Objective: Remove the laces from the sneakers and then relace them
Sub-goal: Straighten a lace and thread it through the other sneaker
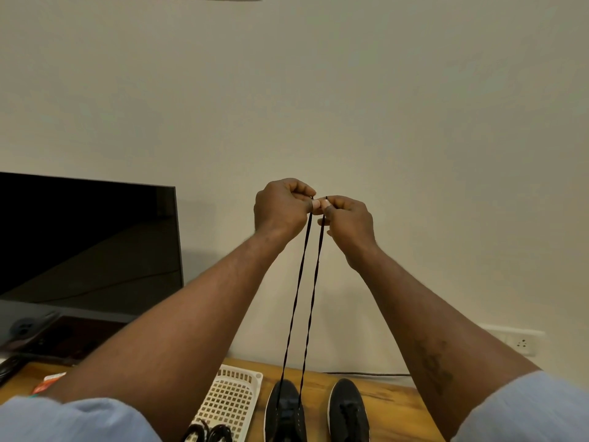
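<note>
Left hand (280,205) and right hand (347,218) raised at frame centre against the wall, knuckles just apart, thumbs almost touching. Each with fingers curled, pinching one end of the black lace (296,298) between thumb and forefinger. Two taut strands dropping side by side from the hands, down between the forearms, to the sneaker (285,409) at bottom centre, well below both hands. Exact entry of the strands into its eyelets too small to tell. Second sneaker (349,409) just right of it, toe up-frame, dark lacing on top. Both on the wooden surface (392,400). White basket (236,397) just left of the sneakers, spare laces (207,433) inside at its lower edge. Dark screen (89,244) at middle left.
</note>
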The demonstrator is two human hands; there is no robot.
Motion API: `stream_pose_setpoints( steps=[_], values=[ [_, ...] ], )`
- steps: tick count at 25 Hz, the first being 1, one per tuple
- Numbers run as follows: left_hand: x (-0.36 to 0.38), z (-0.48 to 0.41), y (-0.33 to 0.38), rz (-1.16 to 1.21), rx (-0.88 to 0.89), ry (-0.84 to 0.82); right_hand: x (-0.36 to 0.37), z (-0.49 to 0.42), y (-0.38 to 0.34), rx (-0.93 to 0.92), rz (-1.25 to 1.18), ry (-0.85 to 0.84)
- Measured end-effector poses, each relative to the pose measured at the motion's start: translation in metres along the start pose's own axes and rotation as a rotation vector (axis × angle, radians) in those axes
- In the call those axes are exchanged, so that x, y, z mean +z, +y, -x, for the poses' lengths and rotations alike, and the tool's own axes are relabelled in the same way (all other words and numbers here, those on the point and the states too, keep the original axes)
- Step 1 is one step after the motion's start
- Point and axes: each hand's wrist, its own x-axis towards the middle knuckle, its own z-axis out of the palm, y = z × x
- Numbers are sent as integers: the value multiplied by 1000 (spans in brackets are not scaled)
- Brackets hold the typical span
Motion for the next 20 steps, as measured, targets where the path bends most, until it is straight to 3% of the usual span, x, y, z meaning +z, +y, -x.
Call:
stream_pose_setpoints(
  steps=[12, 20],
  values=[
    [-2, -8, -16, -10, -5, 29, 12, -1, 10, -8, -17, -38],
    [24, 41, -108, -22, -98, -71, 27, 35, 109, 111, 52, -82]
  ],
)
